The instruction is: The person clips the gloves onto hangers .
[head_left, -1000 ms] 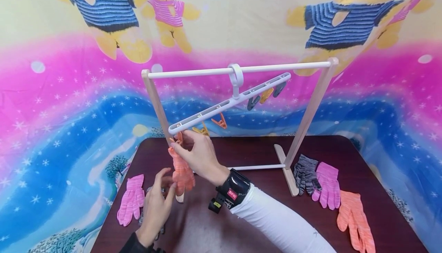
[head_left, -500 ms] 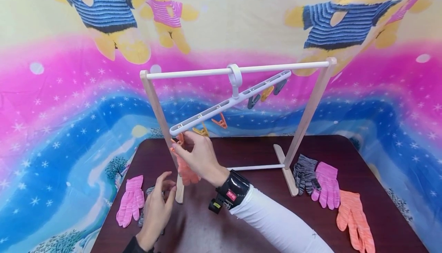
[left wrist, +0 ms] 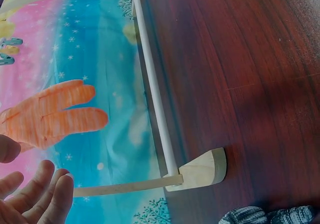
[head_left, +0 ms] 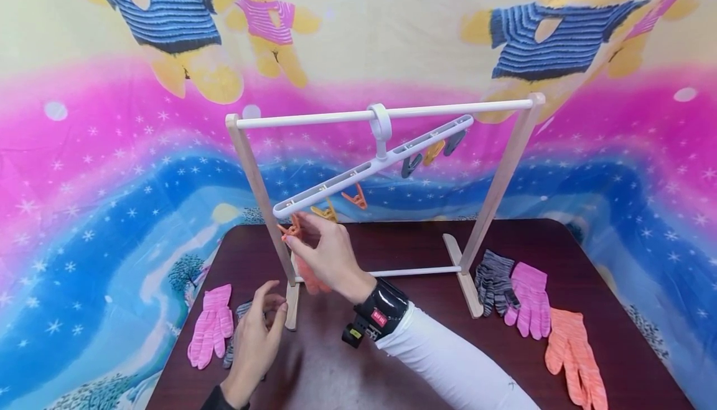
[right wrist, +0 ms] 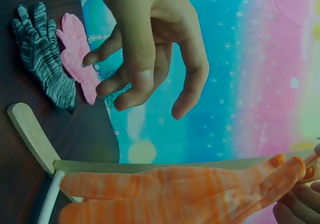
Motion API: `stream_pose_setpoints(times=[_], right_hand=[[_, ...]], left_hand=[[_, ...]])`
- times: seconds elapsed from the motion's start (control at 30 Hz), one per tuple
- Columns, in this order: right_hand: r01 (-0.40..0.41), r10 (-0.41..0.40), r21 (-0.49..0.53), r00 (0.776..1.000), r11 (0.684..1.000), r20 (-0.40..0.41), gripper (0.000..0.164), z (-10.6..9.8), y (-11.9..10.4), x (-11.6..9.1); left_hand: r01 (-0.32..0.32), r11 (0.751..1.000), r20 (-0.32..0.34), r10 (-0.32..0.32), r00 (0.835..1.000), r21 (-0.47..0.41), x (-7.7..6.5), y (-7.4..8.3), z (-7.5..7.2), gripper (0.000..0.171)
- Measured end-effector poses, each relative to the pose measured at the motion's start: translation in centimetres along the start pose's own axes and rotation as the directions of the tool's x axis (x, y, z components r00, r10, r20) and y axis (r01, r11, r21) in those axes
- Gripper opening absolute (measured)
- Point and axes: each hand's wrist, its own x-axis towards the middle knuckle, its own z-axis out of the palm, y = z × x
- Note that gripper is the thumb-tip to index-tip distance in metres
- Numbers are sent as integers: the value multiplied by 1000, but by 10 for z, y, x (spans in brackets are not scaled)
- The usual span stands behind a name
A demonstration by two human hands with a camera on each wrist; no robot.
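My right hand (head_left: pixel 330 254) pinches an orange clothespin (head_left: pixel 292 228) under the low left end of a white hanger (head_left: pixel 336 181). An orange glove (left wrist: pixel 55 114) hangs fingers-down at that clothespin, mostly behind the right hand in the head view. In the right wrist view, the glove's cuff (right wrist: pixel 287 169) meets the clothespin between thumb and fingers. My left hand (head_left: pixel 257 332) is held below and left of the glove, apart from it, fingers loosely bent and holding nothing. It partly covers a grey glove (right wrist: pixel 45 59) lying beside a pink glove (head_left: pixel 211 326).
The hanger tilts on a rack's white top bar (head_left: pixel 448 111). Further along it hang a yellow clothespin (head_left: pixel 326 212), an orange one and several at the raised end. On the table's right lie a grey glove (head_left: pixel 495 282), a pink glove (head_left: pixel 529 301) and another orange glove (head_left: pixel 577 357).
The hanging orange glove has swung right and away, behind the right hand. My left hand, close at its lower end a second ago, is now clear of it. The right hand stays at the clothespin.
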Motion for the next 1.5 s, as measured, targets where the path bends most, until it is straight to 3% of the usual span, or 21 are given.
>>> stream_pose_setpoints(times=[0.47,0.7,1.5], right_hand=[[-56,59,-129,998,990,19,41,-9,8,-10],[-63,65,-171,998,983,6,44,-14,16,-18],[-89,103,-222,993,971,51,46,-28,47,-46]], left_hand=[[42,999,69,-42,997,-5,-1,2,0,34],[52,999,72,-52,996,-6,-1,2,3,28],[-39,999,63,40,997,-11,-6,3,12,30]])
